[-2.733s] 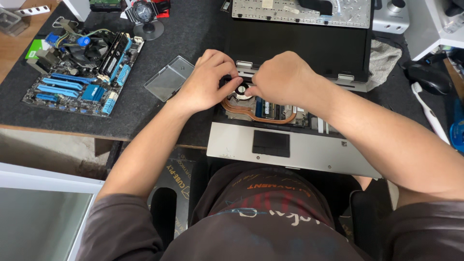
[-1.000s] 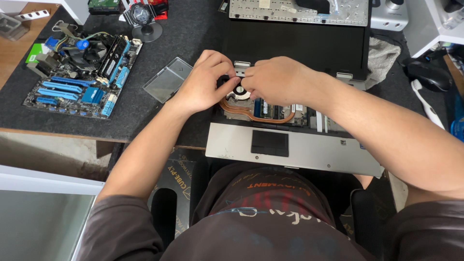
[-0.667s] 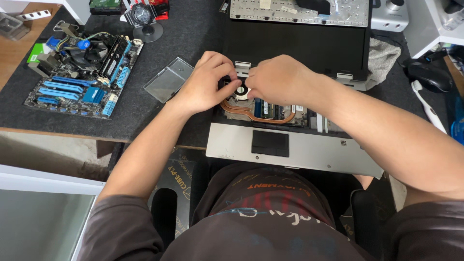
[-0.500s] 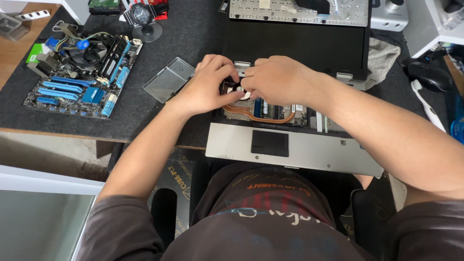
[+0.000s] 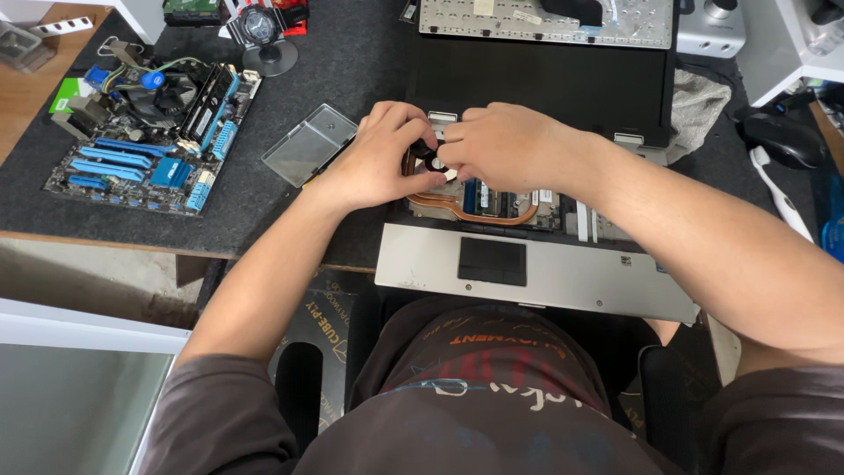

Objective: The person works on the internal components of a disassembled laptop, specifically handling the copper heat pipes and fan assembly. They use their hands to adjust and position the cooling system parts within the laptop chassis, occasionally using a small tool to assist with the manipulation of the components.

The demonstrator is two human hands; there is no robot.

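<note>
At the far left of the dark mat point(image 5: 352, 53), a desktop motherboard point(image 5: 149, 132) with blue slots and a black fan is laid flat, well apart from the hands. Just right of it, a clear plastic lid point(image 5: 308, 145) is seen lying near the left wrist.

The left hand point(image 5: 378, 158) is reached in from the lower left, forearm angled up across the mat edge, palm down. Its fingers point(image 5: 409, 119) are curled together, the tips pressed down onto the small black cooling fan point(image 5: 437, 163) inside the opened laptop point(image 5: 536, 264). Whether anything is pinched between them cannot be told, since the tips are hidden by the knuckles.

The fan is seated at the upper left of the laptop's exposed interior, where the copper heat pipe point(image 5: 466, 211) is curved beneath it; only a small part is visible between the two hands.

The right hand point(image 5: 501, 145) is brought in from the right, forearm stretched across the laptop base, wrist raised. Its fingers point(image 5: 453, 149) are bent and held close together, touching the fan's right side, almost meeting the left fingertips.

Above, the detached keyboard point(image 5: 545, 22) is laid against the black screen.
</note>
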